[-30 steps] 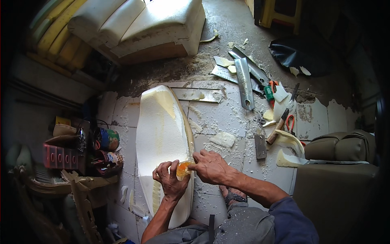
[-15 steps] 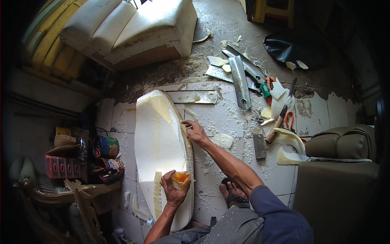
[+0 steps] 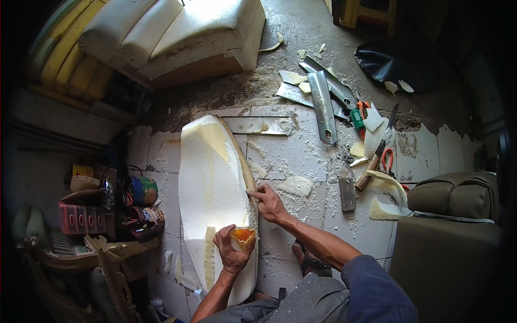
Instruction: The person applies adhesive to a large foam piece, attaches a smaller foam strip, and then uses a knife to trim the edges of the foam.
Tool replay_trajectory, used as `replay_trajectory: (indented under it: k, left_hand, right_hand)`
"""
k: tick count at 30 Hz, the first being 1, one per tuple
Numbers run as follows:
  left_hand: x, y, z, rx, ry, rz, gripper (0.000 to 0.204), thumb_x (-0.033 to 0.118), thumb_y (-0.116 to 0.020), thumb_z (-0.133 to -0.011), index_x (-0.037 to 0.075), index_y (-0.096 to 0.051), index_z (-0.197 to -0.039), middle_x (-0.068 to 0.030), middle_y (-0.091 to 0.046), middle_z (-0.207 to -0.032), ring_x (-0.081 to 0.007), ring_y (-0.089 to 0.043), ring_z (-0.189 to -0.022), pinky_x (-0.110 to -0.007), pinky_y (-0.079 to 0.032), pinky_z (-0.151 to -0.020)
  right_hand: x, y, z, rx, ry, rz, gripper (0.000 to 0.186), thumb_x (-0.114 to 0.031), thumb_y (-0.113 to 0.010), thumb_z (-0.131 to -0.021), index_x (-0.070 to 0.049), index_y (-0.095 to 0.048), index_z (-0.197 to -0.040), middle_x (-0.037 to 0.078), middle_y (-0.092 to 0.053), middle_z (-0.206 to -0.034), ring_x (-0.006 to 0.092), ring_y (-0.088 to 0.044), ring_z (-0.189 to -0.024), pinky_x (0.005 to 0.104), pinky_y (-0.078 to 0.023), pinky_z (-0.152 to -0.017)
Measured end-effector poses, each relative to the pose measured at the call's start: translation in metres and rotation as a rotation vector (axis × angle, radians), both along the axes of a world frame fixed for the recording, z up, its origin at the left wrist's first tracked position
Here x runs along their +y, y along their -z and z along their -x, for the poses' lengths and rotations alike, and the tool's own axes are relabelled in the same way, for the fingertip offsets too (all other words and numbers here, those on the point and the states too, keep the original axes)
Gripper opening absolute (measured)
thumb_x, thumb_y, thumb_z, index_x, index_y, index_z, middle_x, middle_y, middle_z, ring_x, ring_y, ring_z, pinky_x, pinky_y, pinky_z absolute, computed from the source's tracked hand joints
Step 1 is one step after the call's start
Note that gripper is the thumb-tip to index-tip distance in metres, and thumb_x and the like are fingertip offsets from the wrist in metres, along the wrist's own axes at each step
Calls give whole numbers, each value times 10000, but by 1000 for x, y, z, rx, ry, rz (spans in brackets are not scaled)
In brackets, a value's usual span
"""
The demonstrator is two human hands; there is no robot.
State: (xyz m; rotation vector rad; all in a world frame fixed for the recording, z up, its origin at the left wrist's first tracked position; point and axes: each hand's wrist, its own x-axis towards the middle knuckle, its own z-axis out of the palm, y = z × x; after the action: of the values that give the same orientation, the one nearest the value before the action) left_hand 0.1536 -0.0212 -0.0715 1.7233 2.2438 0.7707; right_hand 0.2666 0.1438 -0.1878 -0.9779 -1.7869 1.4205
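A long seat-shaped piece of white and pale yellow foam [image 3: 207, 161] lies lengthwise in front of me, its right side edged with a tan band. My left hand [image 3: 231, 253] rests over its near part, fingers wrapped round a small cup [image 3: 243, 237] with orange stuff inside and a ragged, crusted rim. At the foam's right edge is my right hand [image 3: 270, 203], fingers bent together and the forefinger side touching the tan band. Whatever it may pinch is too small to make out. A thin yellow foam strip [image 3: 209, 258] lies on the foam beside my left hand.
Metal strips [image 3: 323, 107], a hammer [image 3: 370, 166], red-handled scissors [image 3: 386, 160] and foam scraps [image 3: 296, 185] lie on the tiled floor at right. Cans [image 3: 141, 191] and a red box [image 3: 81, 218] stand left. A white seat [image 3: 199, 32] is at the back, a brown one [image 3: 447, 253] at right.
My right hand has slid along the foam's right edge toward me. The left hand keeps the cup in nearly the same place. The view has shifted slightly.
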Motion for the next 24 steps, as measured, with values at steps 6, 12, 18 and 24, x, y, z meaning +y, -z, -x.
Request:
replay_trajectory:
  k: [6, 12, 18, 24]
  left_hand:
    - [0, 0, 0, -3, -15, 0, 748, 297, -887, -756, 88, -490, -1354, -125, -551, -1200, -320, -502, -1115, -462, -363, -1006]
    - [2, 3, -1, 35, -41, -19, 739, 377, -869, -778, 103, -487, -1347, -125, -560, -1173, -313, -513, -1081, -472, -341, -986]
    - [2, 8, 0, 80, -15, -65, 752, 390, -877, -756, 101, -495, -1335, -116, -563, -1162, -309, -517, -1069, -473, -352, -973]
    - [2, 5, 0, 70, -11, -38, 766, 308, -888, -744, 82, -477, -1349, -125, -568, -1205, -319, -516, -1102, -475, -348, -984]
  right_hand:
    - [-12, -7, -38, -52, -206, -87, 489, 4, -535, -746, -118, -794, -1142, 154, -616, -1016, 308, -611, -1001, 398, -505, -935]
    - [-11, -122, -66, -5, -168, -155, 408, -11, -586, -812, -161, -759, -1149, 138, -603, -1011, 279, -607, -974, 365, -529, -813]
    - [-15, -154, -58, -399, -517, -580, 285, -145, -615, -901, -192, -760, -1142, 124, -576, -1004, 300, -593, -1009, 403, -522, -820]
    - [-8, -157, -48, -490, -636, -481, 242, -192, -593, -926, -135, -791, -1054, 133, -599, -1045, 283, -613, -1028, 415, -512, -841]
